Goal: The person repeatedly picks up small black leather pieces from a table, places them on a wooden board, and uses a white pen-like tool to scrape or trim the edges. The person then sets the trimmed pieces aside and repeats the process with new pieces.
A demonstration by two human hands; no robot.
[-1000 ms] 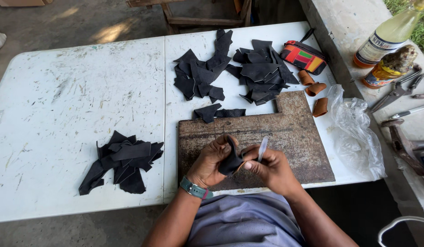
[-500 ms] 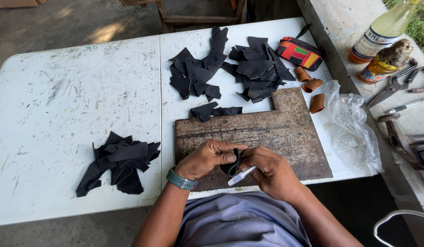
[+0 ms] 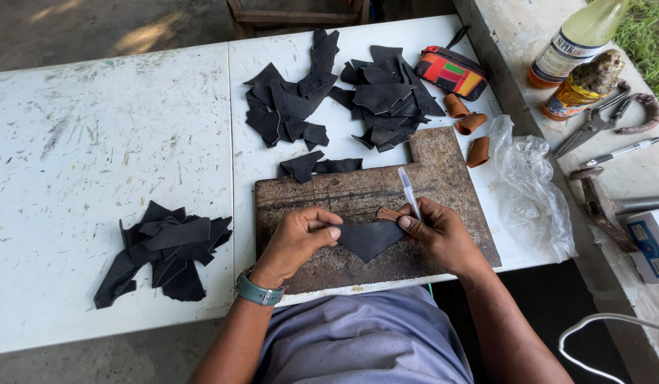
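Head view: both hands worked over a rusty metal plate [image 3: 443, 160] lying on a white table [image 3: 116, 156]. Left hand [image 3: 297, 238] had its fingers curled, thumb and forefinger pinched on the left edge of a black leather piece [image 3: 368, 238]. Right hand [image 3: 439, 235] pinched the piece's right edge and also gripped a white pen-like tool [image 3: 408, 188], tip pointing up and away. The leather piece was held flat and spread between the hands, just above the plate's near part. A teal watch [image 3: 258, 291] sat on the left wrist. Pile of black leather scraps [image 3: 166, 249] lay left of the plate, two more piles [image 3: 343, 92] beyond it. Small brown leather bits [image 3: 471, 124] and a clear plastic bag [image 3: 532, 185] lay to the right.
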